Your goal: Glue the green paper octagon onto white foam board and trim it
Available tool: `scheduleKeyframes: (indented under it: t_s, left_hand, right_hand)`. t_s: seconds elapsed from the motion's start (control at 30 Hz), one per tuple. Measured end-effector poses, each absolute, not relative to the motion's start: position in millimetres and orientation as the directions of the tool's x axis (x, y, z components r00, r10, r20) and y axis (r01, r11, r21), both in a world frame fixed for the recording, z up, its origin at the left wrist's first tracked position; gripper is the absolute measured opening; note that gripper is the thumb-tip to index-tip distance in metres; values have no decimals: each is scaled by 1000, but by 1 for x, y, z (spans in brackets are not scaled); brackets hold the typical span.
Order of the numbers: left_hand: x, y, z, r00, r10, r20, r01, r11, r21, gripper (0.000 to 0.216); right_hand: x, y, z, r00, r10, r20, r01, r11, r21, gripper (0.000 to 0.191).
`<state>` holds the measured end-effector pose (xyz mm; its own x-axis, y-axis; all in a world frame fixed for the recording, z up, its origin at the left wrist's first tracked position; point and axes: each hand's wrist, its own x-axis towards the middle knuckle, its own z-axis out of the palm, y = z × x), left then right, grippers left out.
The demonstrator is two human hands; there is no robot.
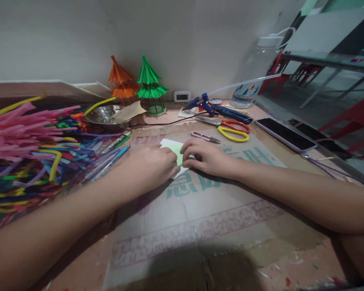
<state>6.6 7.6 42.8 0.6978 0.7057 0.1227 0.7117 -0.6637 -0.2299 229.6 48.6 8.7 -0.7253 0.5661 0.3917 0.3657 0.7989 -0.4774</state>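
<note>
A small light green and white sheet of paper (pixel 175 148) lies on a flattened cardboard sheet (pixel 200 210) in the middle of the table. My left hand (pixel 153 163) rests on the paper's left part with its fingers curled and pressed down on it. My right hand (pixel 204 157) lies on the right part, fingers bent and pressing the paper's edge. Both hands meet over the paper, and most of it is hidden under them.
A heap of coloured pipe cleaners (pixel 27 149) and pens (pixel 109 161) fills the left. Behind are a metal bowl (pixel 107 115), orange (pixel 121 83) and green (pixel 149 83) paper pagodas, a blue glue gun (pixel 202 104), scissors (pixel 230 128), snips (pixel 205 137), a phone (pixel 285 134) and a water jug (pixel 255 76).
</note>
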Motion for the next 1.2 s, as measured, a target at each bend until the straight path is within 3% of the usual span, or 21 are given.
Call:
scheduleKeyframes:
  t_s: [0.2, 0.4, 0.57, 0.83, 0.93, 1.1, 1.2]
  left_hand:
    - [3, 16, 44, 705, 700, 115, 708, -705, -47, 31]
    - [-12, 32, 50, 741, 672, -3, 665, -733, 144, 34]
    - [-14, 38, 48, 748, 664, -1, 653, -736, 176, 39]
    - [-12, 38, 50, 751, 660, 3, 652, -743, 151, 22]
    - [-14, 40, 49, 768, 640, 25, 622, -755, 209, 22]
    - [-5, 36, 35, 680, 719, 143, 666, -688, 289, 35]
    - [1, 32, 25, 642, 732, 229, 670, -681, 297, 28]
  right_hand:
    - [227, 50, 9, -722, 594, 355, 422, 784, -455, 8]
    - [227, 49, 8, -727, 584, 362, 424, 796, -432, 7]
    - [228, 49, 9, -731, 576, 365, 420, 803, -424, 8]
    - [228, 48, 10, -736, 571, 364, 411, 804, -430, 10]
    - [228, 48, 11, -732, 573, 368, 409, 802, -435, 9]
    - [228, 49, 10, -725, 583, 366, 407, 792, -455, 8]
    - [229, 49, 8, -725, 577, 377, 382, 791, -477, 5]
